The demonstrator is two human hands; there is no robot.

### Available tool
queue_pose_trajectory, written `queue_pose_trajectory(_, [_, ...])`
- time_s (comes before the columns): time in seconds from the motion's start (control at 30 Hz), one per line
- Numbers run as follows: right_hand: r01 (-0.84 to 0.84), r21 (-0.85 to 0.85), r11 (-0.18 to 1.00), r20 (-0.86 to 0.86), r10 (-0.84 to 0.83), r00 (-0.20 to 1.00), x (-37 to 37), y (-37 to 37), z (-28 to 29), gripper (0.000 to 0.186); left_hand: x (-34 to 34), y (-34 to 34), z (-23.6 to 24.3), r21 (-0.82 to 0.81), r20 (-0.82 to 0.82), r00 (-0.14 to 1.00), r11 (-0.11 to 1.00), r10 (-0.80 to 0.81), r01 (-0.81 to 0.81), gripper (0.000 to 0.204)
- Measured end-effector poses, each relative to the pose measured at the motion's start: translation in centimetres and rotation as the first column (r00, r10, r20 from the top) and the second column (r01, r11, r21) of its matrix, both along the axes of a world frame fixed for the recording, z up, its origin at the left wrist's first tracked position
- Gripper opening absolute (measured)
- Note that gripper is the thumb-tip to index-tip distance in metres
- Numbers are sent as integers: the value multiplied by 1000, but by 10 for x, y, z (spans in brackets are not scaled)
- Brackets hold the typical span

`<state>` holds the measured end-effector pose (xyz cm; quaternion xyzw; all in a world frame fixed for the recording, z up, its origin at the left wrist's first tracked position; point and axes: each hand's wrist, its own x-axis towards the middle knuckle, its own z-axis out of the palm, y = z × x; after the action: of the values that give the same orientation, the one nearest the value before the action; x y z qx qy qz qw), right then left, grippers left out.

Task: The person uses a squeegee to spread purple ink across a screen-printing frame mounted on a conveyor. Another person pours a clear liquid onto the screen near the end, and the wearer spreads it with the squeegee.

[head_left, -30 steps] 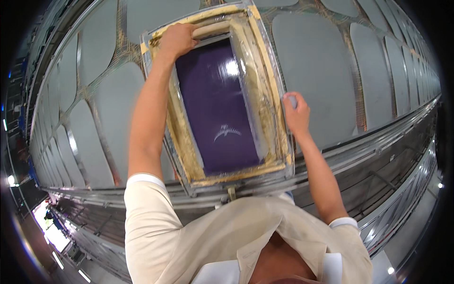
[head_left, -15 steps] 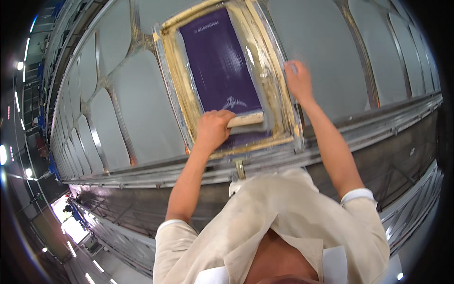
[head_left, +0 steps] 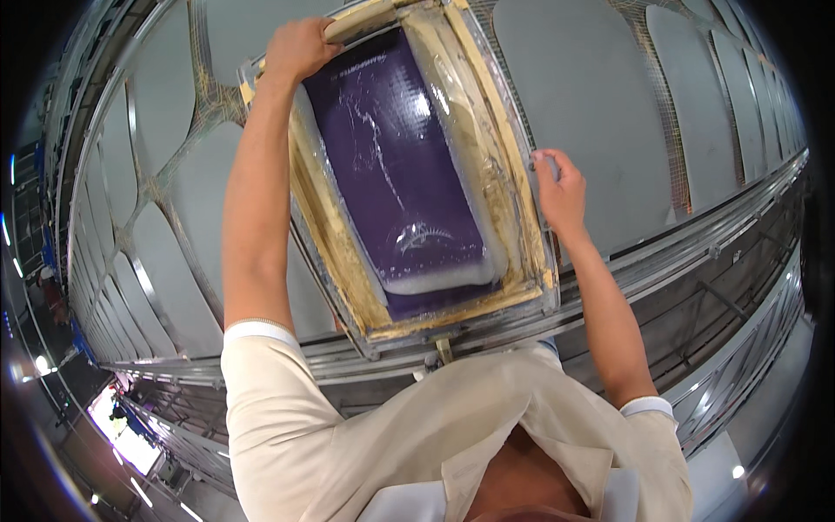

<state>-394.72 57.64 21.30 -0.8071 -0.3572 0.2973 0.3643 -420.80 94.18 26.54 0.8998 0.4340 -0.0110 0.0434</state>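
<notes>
A screen printing frame [head_left: 520, 209] with tape-covered yellowish edges lies before me, its mesh [head_left: 391, 148] dark purple with pale markings and streaks of wet ink. At its far end my left hand [head_left: 300, 48] is closed round a squeegee [head_left: 365, 19] with a pale wooden handle; the blade's lower edge is hidden. Beside the frame's right side, my right hand [head_left: 564, 196] has its fingers curled, with thumb and fingertips pinched on the outer edge.
Rows of grey flat panels [head_left: 583, 113] with rounded corners lie on the long table to both sides. A metal rail [head_left: 644, 248] runs along the near edge, and a small brass-coloured fitting [head_left: 444, 350] sits at the frame's near end.
My left hand has carried the squeegee from the near end of the screen to its far end, leaving shiny streaks. My right hand has dropped slightly nearer beside the frame's edge.
</notes>
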Motion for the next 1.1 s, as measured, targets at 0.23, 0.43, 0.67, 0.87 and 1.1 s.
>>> queue_pose_trajectory(0.23, [-21,-6,1000,-61,20,998,8,3,-12,36,-30,-190,-2,-56,148,988,998,36,-28,24])
queue_pose_trajectory(0.43, [-45,89,995,-57,50,997,6,9,-23,38,-46,-423,19,-36,208,978,999,-5,13,22])
queue_pose_trajectory(0.67, [-9,42,999,-237,19,971,25,6,-10,30,-46,-457,1,3,192,979,998,66,-68,37])
queue_pose_trajectory(0.87, [-59,178,982,-255,104,961,20,6,15,22,-54,-467,12,-9,260,958,993,119,-121,41])
queue_pose_trajectory(1.1, [-69,298,952,-190,130,973,22,-6,-8,27,-35,-460,44,-54,159,974,986,164,-157,47])
